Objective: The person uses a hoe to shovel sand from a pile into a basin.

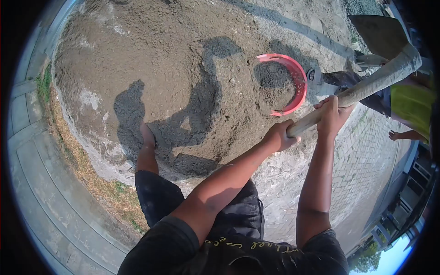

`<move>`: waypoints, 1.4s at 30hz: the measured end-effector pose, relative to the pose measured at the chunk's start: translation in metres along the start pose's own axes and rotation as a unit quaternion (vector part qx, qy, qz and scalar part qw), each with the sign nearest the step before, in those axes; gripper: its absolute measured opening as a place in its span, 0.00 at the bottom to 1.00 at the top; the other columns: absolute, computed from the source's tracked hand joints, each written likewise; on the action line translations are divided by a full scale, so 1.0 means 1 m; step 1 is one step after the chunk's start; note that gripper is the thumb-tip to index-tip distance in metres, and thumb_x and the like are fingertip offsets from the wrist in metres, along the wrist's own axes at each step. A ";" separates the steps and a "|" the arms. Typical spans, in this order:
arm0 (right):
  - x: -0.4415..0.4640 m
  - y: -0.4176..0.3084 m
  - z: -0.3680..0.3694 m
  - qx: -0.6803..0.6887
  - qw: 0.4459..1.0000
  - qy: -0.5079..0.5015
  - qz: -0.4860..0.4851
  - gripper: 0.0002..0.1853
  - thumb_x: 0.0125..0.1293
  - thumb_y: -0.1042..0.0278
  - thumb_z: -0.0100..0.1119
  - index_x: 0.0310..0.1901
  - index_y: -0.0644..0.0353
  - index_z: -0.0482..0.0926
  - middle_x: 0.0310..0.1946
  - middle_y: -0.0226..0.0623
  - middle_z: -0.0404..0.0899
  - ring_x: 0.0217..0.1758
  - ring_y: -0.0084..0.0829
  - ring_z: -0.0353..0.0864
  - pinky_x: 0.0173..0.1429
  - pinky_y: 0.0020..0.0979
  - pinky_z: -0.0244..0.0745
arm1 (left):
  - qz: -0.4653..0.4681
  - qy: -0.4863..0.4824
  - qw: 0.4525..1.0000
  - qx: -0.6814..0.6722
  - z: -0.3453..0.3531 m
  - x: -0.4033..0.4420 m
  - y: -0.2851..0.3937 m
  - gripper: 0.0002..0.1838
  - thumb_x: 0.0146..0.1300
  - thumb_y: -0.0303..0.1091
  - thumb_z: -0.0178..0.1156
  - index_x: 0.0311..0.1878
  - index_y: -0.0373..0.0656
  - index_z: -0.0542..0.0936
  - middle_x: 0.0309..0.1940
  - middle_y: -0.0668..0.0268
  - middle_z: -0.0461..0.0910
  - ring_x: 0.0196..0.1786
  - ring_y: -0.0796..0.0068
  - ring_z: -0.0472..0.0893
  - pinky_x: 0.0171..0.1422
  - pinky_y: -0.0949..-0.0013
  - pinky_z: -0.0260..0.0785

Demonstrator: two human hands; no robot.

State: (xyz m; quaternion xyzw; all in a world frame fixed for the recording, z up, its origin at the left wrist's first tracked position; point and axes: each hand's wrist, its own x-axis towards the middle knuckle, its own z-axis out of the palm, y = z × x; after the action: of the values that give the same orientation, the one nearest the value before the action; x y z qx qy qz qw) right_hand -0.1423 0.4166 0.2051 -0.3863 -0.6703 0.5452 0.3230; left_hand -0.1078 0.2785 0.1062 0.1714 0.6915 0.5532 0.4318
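A broad heap of grainy, damp-looking sand (165,55) borders brick paving (366,137). Near it is a person in a yellow-green top (412,103). A hoe (366,87), smooth wooden shaft and flat, wide metal blade (378,36), slants upward. The round red plastic container (300,82) sits in the sand, sand inside. The left hand (278,136) grips the shaft's end, the right hand (330,118) farther up.

"What do I have ahead, from my remote seat?"

"A sand heap (174,82), with the tub (300,82) at its right side and sand inside it."

"And around the heap?"

"I get a grass strip (91,169) along its left edge, slabs (46,178) farther left, block paving (357,151) on the right. Another person (410,103) is right of the tub, partly behind the hoe (357,93)."
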 end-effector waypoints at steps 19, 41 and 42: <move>-0.161 0.260 0.125 -0.061 0.769 -0.355 0.528 0.05 0.62 0.76 0.57 0.40 0.64 0.75 0.24 0.37 0.74 0.20 0.33 0.75 0.23 0.37 0.75 | -0.364 0.088 0.887 -0.269 -0.071 -0.126 -0.080 0.15 0.60 0.41 0.63 0.33 0.37 0.75 0.23 0.65 0.76 0.20 0.76 0.77 0.23 0.70 0.73; -0.120 0.137 0.023 0.039 0.947 0.021 0.318 0.28 0.59 0.83 0.51 0.61 0.65 0.57 0.36 0.43 0.72 0.27 0.35 0.80 0.31 0.35 0.79 | -0.151 -0.144 0.932 0.298 -0.084 -0.105 -0.114 0.31 0.52 0.42 0.69 0.58 0.44 0.71 0.46 0.53 0.82 0.50 0.50 0.82 0.52 0.52 0.73; -0.106 0.131 0.020 0.077 0.960 0.013 0.271 0.30 0.58 0.85 0.50 0.62 0.63 0.56 0.42 0.44 0.71 0.28 0.34 0.80 0.33 0.34 0.79 | -0.115 -0.088 0.947 0.286 -0.078 -0.088 -0.113 0.28 0.51 0.38 0.68 0.55 0.44 0.72 0.43 0.54 0.82 0.48 0.50 0.82 0.50 0.52 0.73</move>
State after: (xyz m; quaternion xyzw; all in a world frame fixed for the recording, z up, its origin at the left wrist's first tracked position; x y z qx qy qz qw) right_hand -0.0852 0.3292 0.0717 -0.5341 -0.4927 0.6571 0.2005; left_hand -0.0916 0.1300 0.0398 0.2551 0.7949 0.2616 0.4844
